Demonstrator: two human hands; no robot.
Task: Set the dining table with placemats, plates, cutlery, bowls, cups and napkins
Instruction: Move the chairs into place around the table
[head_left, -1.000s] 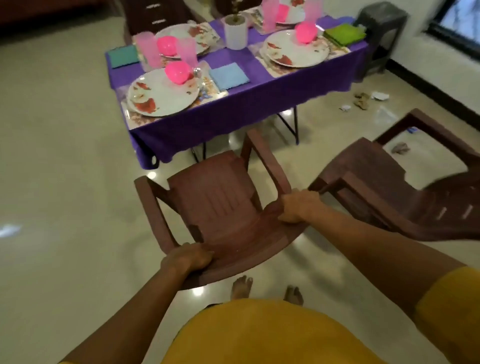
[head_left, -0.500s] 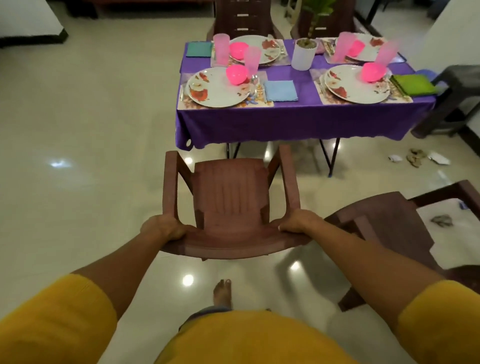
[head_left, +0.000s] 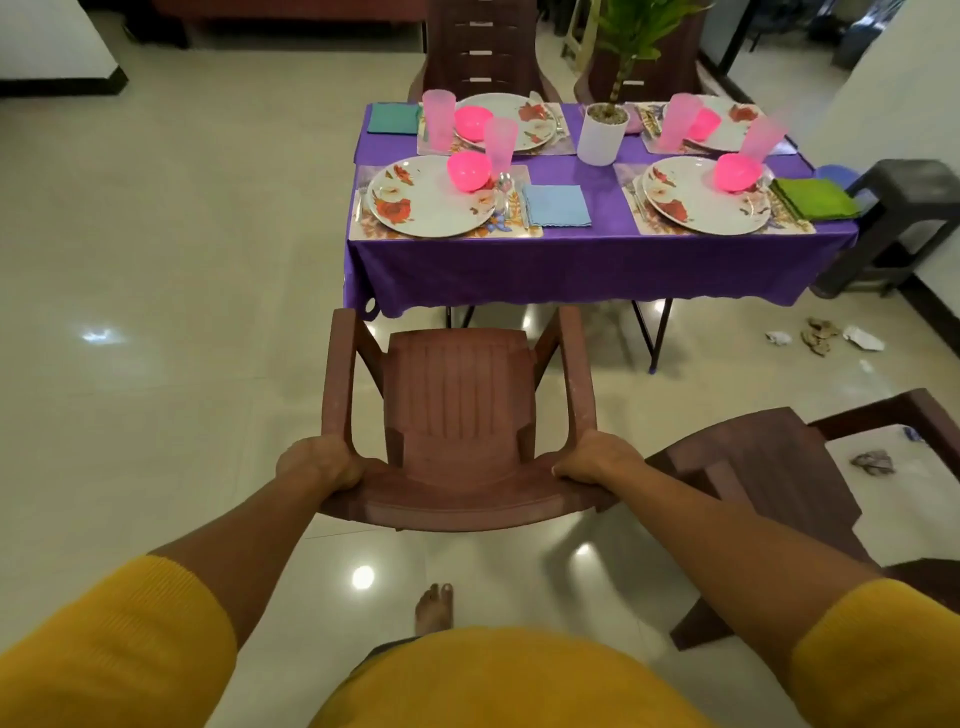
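Observation:
A brown plastic armchair (head_left: 460, 410) faces the table in front of me. My left hand (head_left: 319, 462) grips the left end of its backrest and my right hand (head_left: 597, 460) grips the right end. Beyond it stands the table with a purple cloth (head_left: 571, 265). Each setting has a floral placemat (head_left: 519, 228), a flowered plate (head_left: 426, 200), a pink bowl (head_left: 469, 170) and a pink cup (head_left: 501, 143). A blue napkin (head_left: 556, 205), a green napkin (head_left: 810, 197) and a teal napkin (head_left: 393, 118) lie beside the plates. Cutlery (head_left: 506, 195) lies next to the near-left plate.
A second brown chair (head_left: 769, 467) stands at my right. Another chair (head_left: 480, 49) is behind the table. A white potted plant (head_left: 602, 132) sits mid-table. A dark stool (head_left: 904, 223) stands at the table's right end. Scraps of litter (head_left: 821, 335) lie on the tiled floor.
The chair has swung from slanted to square with the table and moved closer to it. Both hands keep their grip on the backrest. The second chair has slid off to the right.

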